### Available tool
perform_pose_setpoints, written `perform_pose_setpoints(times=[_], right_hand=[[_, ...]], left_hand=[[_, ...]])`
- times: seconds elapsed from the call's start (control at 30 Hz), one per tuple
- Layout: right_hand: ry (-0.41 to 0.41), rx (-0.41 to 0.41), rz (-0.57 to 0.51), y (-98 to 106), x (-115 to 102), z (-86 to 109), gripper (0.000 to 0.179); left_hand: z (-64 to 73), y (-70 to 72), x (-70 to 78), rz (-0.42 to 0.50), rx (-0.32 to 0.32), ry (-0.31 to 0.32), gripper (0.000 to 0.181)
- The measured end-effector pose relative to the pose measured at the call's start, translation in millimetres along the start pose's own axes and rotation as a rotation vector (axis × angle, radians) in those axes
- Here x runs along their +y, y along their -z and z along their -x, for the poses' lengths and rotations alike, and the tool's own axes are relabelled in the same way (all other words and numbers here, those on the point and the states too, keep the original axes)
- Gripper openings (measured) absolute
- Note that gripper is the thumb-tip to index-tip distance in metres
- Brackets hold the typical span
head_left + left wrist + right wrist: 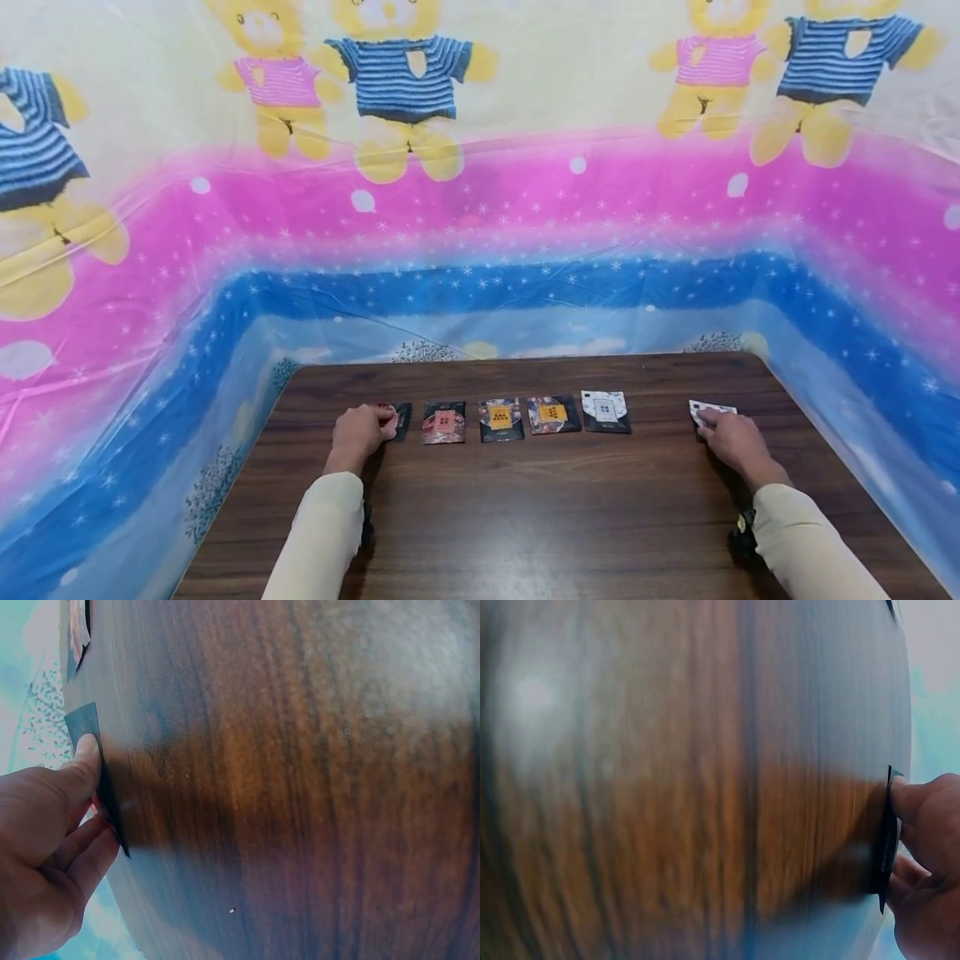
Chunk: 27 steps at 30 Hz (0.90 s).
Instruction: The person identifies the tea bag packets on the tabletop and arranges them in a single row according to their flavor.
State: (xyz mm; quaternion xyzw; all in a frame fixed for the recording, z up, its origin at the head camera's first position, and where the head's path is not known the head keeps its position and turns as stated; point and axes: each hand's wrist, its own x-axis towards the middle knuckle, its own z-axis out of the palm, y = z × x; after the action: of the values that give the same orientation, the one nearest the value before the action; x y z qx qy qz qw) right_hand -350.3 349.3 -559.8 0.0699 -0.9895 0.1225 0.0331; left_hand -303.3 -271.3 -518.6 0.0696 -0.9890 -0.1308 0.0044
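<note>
At the left end of a row of small flat sachets, my left hand point(358, 433) grips a dark sachet with red on it point(402, 422). In the left wrist view, the thumb lies on that sachet's dark side point(107, 787) and the other fingers are at its lower end. Over on the right, apart from the row, my right hand point(738, 446) holds a white and black sachet point(712, 407) between thumb and fingers. The right wrist view shows this sachet edge-on point(888, 840), its front turned away. My left hand covers much of its sachet's front.
Between the hands lie a red sachet point(444, 422), a black one with a yellow label point(501, 418), another yellow-labelled one point(553, 414) and a white and black one point(605, 411). They lie on a brown wooden table point(540, 517). A printed cloth point(480, 287) hangs behind it.
</note>
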Motion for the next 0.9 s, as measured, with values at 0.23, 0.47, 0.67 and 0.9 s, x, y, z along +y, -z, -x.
perform_pose_setpoints(times=[0.23,0.47,0.67,0.9], right_hand=[[0.028,-0.002,0.003,-2,-15,0.5,0.041],[0.058,0.017,0.001,-7,-28,-2.2,0.041],[0.071,0.017,-0.006,-13,-38,-4.9,0.041],[0.085,0.014,0.002,-14,-48,-8.6,0.04]], left_hand=[[1.2,1.3,0.1,0.005,0.001,-0.013,0.04],[1.8,1.4,-0.2,0.003,0.005,-0.017,0.04],[2.1,0.9,0.4,-0.004,0.01,-0.018,0.04],[1.7,2.0,0.5,-0.006,0.0,-0.023,0.041]])
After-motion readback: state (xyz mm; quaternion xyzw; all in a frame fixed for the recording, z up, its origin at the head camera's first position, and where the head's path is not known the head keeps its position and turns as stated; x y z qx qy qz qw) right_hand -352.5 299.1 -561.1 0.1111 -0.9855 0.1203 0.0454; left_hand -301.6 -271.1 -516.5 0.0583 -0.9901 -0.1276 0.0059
